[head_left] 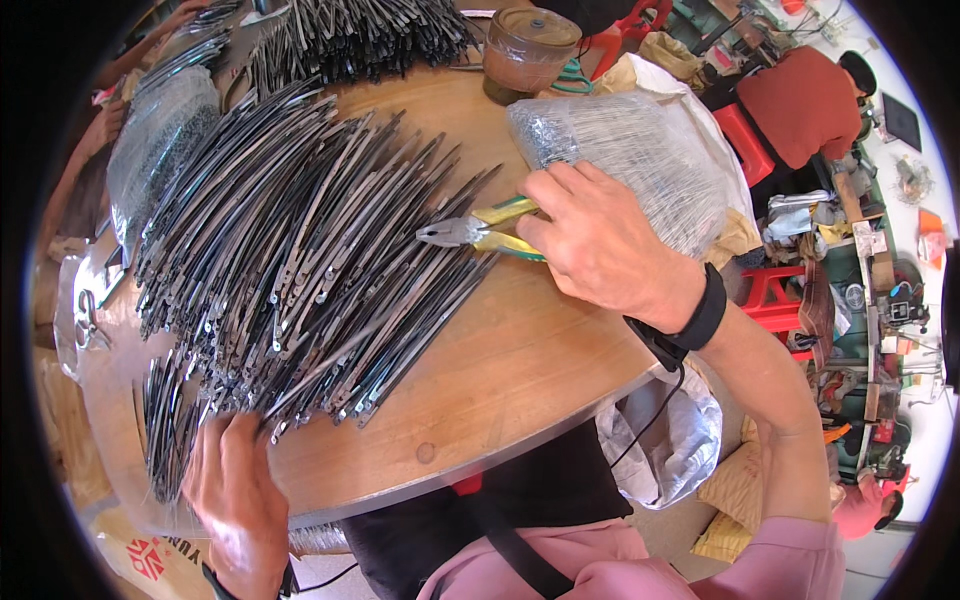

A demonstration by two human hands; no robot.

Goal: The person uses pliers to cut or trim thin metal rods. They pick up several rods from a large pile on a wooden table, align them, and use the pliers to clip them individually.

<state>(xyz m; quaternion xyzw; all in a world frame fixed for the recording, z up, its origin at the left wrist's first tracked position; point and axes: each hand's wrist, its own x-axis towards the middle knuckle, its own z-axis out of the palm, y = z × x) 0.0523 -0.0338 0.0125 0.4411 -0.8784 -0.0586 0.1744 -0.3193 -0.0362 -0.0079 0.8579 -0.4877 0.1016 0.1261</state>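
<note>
A large fanned pile of thin dark metal strips (270, 220), with small eyelets at their near ends, covers the left of the wooden table. My right hand (600, 240) is closed around the yellow-and-green handles of a pair of pliers (462, 232). The pliers' jaws point left, over the right edge of the pile, and look closed or nearly so. At the pile's near end, my left hand (238, 490) has its fingers curled together on the end of one thin metal strip (335, 358), which slants up to the right across the others. The left fingertips are partly hidden.
The round wooden table (500, 370) has a metal-edged rim. Another heap of strips (360, 40), a brown tub (528, 50) and a plastic-wrapped bundle of thin strips (640, 160) lie farther back. Red stools (775, 300) stand right. Other people work at the left and right.
</note>
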